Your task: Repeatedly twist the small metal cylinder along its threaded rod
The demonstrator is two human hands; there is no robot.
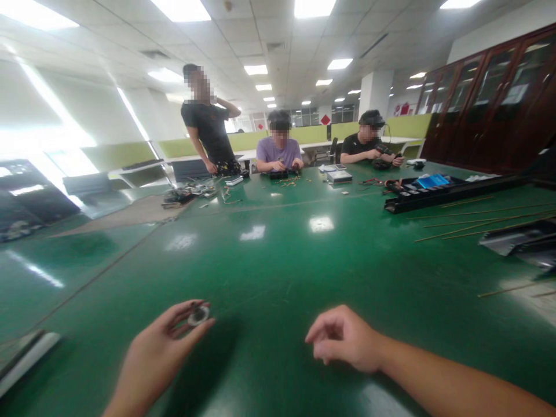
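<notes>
My left hand [169, 339] is closed around a small round metal ring-like part [198, 315], pale at the rim and dark in the middle. Thumb and fingers pinch it above the green tabletop [260, 278]. To the right, my right hand [343, 339] hovers over the same surface, its fingers curled with a gap between thumb and fingertips. Nothing shows in that gap. The two hands are well apart.
Long thin rods [473, 223] and dark metal rails [521, 240] lie at the right, near a tray with a blue piece [434, 180]. A flat panel edge [30, 359] juts in at lower left. Across the table, two people sit and one stands [211, 133].
</notes>
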